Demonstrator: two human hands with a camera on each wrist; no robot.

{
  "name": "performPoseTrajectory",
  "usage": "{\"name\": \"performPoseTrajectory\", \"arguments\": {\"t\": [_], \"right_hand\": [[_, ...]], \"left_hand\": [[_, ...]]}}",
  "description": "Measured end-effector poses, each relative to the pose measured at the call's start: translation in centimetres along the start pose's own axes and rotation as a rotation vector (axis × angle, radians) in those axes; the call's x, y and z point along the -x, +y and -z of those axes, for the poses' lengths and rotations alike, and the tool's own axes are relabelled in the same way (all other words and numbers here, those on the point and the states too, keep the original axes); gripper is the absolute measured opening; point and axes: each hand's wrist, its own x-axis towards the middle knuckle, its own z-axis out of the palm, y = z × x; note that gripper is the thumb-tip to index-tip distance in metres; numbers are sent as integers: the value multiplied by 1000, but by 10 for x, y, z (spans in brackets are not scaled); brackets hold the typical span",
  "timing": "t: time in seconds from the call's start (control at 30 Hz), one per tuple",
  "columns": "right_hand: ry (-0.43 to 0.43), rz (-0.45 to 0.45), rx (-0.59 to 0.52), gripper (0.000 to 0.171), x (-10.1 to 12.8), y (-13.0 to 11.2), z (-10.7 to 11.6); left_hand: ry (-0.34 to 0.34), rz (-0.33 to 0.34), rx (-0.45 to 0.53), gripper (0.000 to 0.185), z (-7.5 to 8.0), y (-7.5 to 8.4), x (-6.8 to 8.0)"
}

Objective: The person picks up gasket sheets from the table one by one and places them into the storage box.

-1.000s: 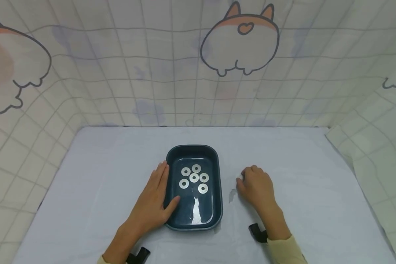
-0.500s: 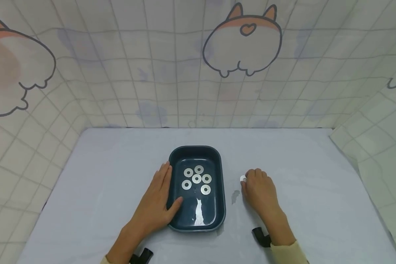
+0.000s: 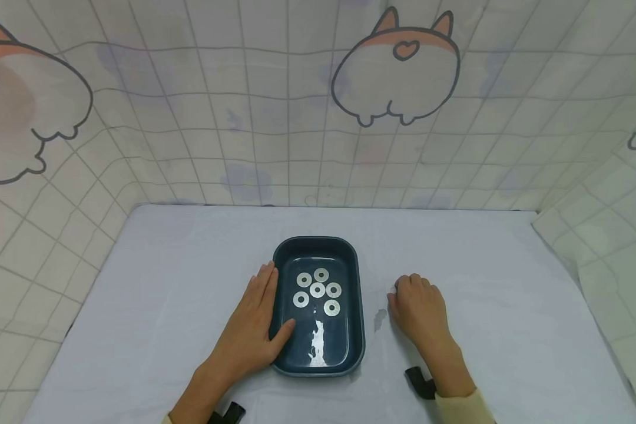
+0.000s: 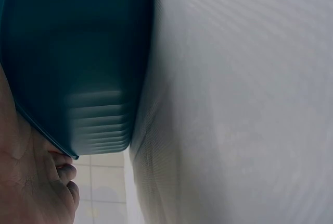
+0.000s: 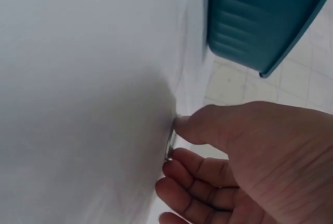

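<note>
Both hands were down on the tabletop. On the left, my left hand stayed flat against the tray, fingers straight, thumb hooked over its rim, as a second before. Six washers lay in the water inside. To the right, my right hand had curled lower over a seventh washer; it showed plainly half a second earlier, and now thumb and fingertips pinched its edge against the cloth, so I judged the pickup nearly made.
</note>
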Motion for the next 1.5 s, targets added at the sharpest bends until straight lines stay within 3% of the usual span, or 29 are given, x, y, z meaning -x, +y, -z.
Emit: {"name": "performPoseTrajectory", "arguments": {"t": [0.13, 0.47, 0.73, 1.07, 1.3, 1.5], "right_hand": [[-13, 5, -21, 18, -3, 1, 0], [-125, -96, -115, 21, -5, 5, 4], [-71, -54, -44, 20, -3, 0, 2], [-64, -16, 35, 26, -2, -7, 3], [-51, -24, -3, 23, -3, -5, 4], [-53, -76, -114, 15, -3, 2, 3]], "left_hand": [[-19, 15, -2, 95, 1, 0, 1], [-20, 18, 7, 95, 0, 2, 0], [-24, 13, 7, 95, 1, 2, 0], [-18, 21, -3, 96, 1, 1, 1], [-24, 32, 10, 96, 1, 3, 1], [-57, 44, -9, 98, 3, 3, 0]]}}
